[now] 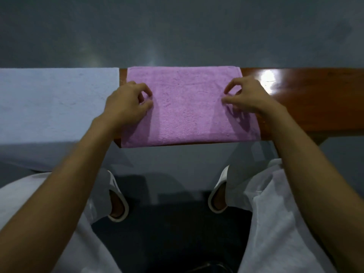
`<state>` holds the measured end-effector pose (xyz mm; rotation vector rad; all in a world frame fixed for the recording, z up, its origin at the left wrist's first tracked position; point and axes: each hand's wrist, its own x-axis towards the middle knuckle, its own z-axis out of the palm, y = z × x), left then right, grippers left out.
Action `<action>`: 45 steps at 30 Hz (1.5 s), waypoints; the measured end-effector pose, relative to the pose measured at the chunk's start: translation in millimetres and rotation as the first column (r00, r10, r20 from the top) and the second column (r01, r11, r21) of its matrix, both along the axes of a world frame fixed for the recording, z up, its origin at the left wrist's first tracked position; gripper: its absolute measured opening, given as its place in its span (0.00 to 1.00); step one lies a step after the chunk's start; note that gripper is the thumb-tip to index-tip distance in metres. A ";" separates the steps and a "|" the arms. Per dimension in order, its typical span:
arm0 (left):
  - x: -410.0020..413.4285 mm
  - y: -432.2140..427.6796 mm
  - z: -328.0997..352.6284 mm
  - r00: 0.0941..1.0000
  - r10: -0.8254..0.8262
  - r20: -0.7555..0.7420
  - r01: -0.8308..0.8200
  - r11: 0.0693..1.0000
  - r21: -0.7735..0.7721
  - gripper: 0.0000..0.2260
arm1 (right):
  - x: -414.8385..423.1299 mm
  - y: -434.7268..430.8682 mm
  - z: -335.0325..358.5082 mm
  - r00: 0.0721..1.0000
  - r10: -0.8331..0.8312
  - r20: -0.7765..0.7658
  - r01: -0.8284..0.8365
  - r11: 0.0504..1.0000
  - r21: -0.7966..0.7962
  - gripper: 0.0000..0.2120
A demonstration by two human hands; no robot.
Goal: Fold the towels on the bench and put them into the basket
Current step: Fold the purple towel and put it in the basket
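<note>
A pink towel (187,107) lies folded into a flat rectangle across the brown wooden bench (307,99). My left hand (128,103) rests on its left edge with the fingers curled and the fingertips touching the cloth. My right hand (246,95) hovers over its right edge, thumb and forefinger apart, fingertips just at the cloth. Neither hand has a clear grip on the towel. A pale blue towel (57,105) lies spread over the bench to the left and hangs down its front. No basket is in view.
The bench runs left to right, with bare glossy wood to the right of the pink towel. Behind it is grey floor (177,32). Below are my knees in white trousers and my feet in white slippers (118,201).
</note>
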<state>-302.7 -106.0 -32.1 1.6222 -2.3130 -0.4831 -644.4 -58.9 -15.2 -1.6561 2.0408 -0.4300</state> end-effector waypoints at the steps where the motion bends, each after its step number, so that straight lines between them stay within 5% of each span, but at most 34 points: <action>1: -1.2 0.0 -1.7 1.000 0.010 0.012 -0.009 1.000 -0.021 0.09 | 1.0 -0.9 -1.5 1.000 -0.005 -0.025 0.004 1.000 -0.009 0.10; 11: -7.1 7.2 10.4 0.999 -0.021 0.048 0.019 0.998 0.059 0.10 | -4.8 13.7 6.7 0.996 -0.047 -0.075 0.045 0.998 -0.035 0.14; 17: -33.1 22.2 -2.3 0.993 -0.096 -0.074 0.078 0.973 -0.217 0.13 | 41.1 10.1 -14.5 1.000 0.016 -0.016 -0.021 0.931 -0.363 0.17; 20: -53.5 29.8 -18.0 0.984 -0.176 -0.031 0.169 0.973 -0.159 0.26 | 80.1 10.5 -31.2 0.973 0.207 -0.101 -0.227 0.936 -0.268 0.27; 24: -57.8 29.1 -43.9 0.971 -0.157 0.180 0.165 0.986 -0.032 0.30 | 104.7 14.2 -51.8 0.883 0.323 -0.341 -0.363 0.930 -0.060 0.33; 35: -20.7 12.8 -44.5 0.961 0.031 0.274 -0.021 0.999 -0.038 0.37 | 18.9 10.3 -54.1 0.909 0.063 -0.413 -0.061 0.998 0.020 0.33; 45: -18.1 30.7 -41.1 0.969 0.003 0.248 0.004 1.000 -0.029 0.36 | 16.7 20.2 -53.2 0.913 0.047 -0.406 -0.048 0.999 0.008 0.32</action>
